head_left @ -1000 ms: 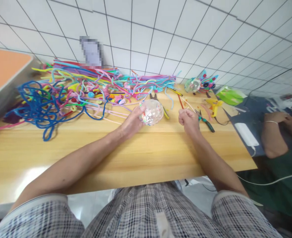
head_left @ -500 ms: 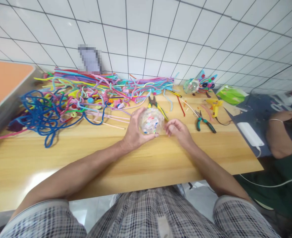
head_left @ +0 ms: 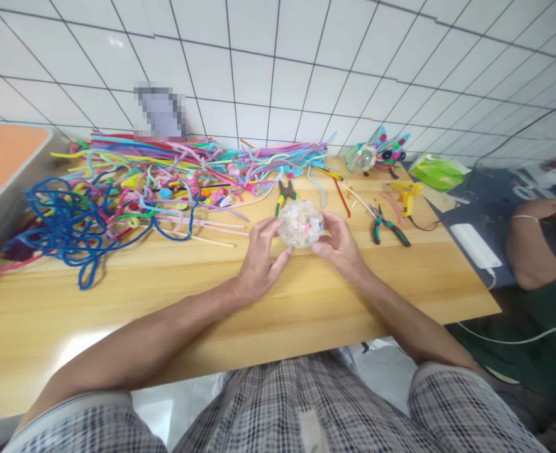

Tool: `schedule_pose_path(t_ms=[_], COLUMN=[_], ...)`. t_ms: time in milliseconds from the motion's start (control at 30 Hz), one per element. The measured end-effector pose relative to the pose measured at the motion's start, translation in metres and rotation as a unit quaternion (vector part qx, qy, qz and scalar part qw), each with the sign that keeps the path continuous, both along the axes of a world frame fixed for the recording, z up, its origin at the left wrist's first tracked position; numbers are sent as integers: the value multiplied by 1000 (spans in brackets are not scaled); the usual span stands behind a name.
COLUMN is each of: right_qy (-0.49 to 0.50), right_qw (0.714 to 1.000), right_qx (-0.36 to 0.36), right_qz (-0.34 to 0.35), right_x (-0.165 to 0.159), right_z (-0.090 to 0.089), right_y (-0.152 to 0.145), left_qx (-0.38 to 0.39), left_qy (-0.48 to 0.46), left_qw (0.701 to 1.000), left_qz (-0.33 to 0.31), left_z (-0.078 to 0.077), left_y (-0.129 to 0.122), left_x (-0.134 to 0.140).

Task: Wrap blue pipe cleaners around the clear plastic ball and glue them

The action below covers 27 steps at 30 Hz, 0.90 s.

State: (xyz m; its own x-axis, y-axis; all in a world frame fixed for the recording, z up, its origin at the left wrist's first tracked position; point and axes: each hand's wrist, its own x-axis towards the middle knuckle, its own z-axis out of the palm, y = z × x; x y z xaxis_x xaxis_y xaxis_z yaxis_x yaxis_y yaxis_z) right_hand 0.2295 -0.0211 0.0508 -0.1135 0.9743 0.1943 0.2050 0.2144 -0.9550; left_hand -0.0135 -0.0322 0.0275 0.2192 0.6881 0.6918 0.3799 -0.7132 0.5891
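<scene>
Between my two hands is a clear round ball [head_left: 300,224] with small coloured bits inside. My left hand [head_left: 260,259] grips its left side, thumb low and fingers behind. On the opposite side, my right hand [head_left: 340,245] holds it with thumb and fingers. Just behind the ball lie yellow-and-black pliers [head_left: 286,190], partly covered by it. Teal-handled pliers [head_left: 385,228] rest on the table to the right of my right hand, beside a yellow glue gun [head_left: 407,196].
Blue cord [head_left: 70,220] lies tangled at the left of the wooden table [head_left: 202,340], among many coloured pipe cleaners [head_left: 155,154]. At the back right stand a decorated figure with a clear ball [head_left: 391,151] and a green packet [head_left: 438,171]. Another person's arm [head_left: 535,245] is at the far right.
My right hand has moved onto the ball's right side, so both hands now hold it. The ball has shifted slightly right and turned. The view has also shifted a little.
</scene>
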Motion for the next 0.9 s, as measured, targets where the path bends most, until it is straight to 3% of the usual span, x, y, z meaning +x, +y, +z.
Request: schedule_pose_path(t_ms=[267,467,767,900], right_qy=[-120,-190,-161,-153], right_qw=[984,968,975,978], right_qx=[128,164,146,111], right_qz=[-26,-18,47,91], right_x=[0,2,15,21], right_z=[3,8,-3,-8], right_y=[-5,-10,4,10], left_qx=[-40,-84,-132,-97], left_qy=[-56,-57,-60,28], left_qw=[997,994,985,994], left_qz=[-20,-31,-93,-48], left_z=[-5,-11,-12,-9], left_y=[5,4,5,11], left_x=[1,0,1,-5])
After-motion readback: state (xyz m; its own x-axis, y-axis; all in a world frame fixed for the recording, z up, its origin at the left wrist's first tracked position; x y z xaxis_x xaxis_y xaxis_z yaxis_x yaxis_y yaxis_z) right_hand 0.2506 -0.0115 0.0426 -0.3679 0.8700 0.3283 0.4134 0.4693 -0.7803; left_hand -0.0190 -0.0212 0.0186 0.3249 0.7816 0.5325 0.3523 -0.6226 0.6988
